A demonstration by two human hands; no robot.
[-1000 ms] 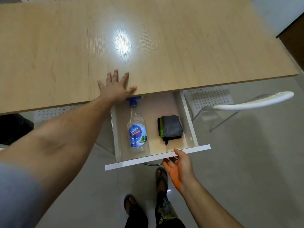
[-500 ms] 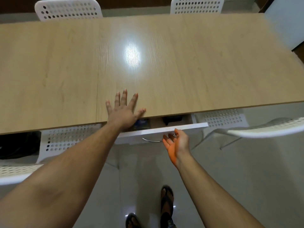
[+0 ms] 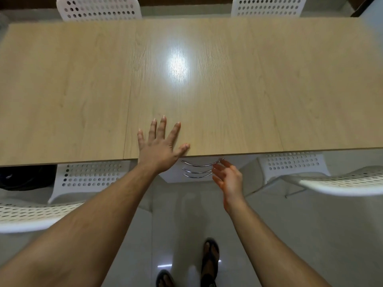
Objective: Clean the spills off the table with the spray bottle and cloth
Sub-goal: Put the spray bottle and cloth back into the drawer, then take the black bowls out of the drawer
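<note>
My left hand (image 3: 160,145) lies flat with spread fingers on the near edge of the light wooden table (image 3: 228,90). Below that edge stands a white drawer unit (image 3: 176,177) with three curved metal handles (image 3: 196,165), all drawers closed. My right hand (image 3: 228,177) hovers with loose straight fingers just right of the handles, fingertips close to the top one, holding nothing. The spray bottle and the cloth are hidden inside the closed drawer. I see no spill on the tabletop, only a bright light glare.
White perforated chairs stand at the far side (image 3: 99,8) (image 3: 267,7) and at the near side, left (image 3: 78,179) and right (image 3: 306,172). A dark bag (image 3: 24,177) sits under the table at left. My sandalled feet (image 3: 210,259) stand on the grey floor.
The drawer with the spray bottle and cloth was pushed from wide open to fully closed. My right hand has come off its front. My left hand stayed on the table edge.
</note>
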